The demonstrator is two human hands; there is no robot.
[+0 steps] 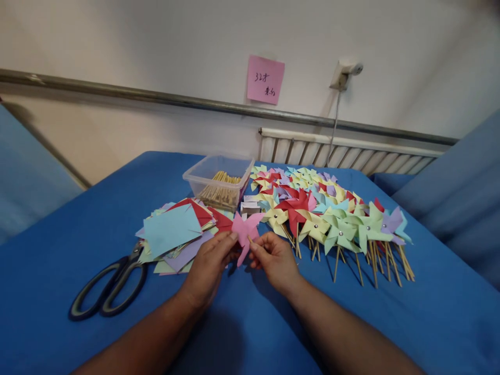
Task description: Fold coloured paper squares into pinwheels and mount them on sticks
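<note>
Pink ppr pinwheel (245, 229), pointy, thin wdn sticks (225, 179)

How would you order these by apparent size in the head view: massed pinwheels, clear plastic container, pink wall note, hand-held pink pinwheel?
1. Massed pinwheels
2. Clear plastic container
3. Pink wall note and hand-held pink pinwheel: too alike to rank; the pinwheel is nearer.
</note>
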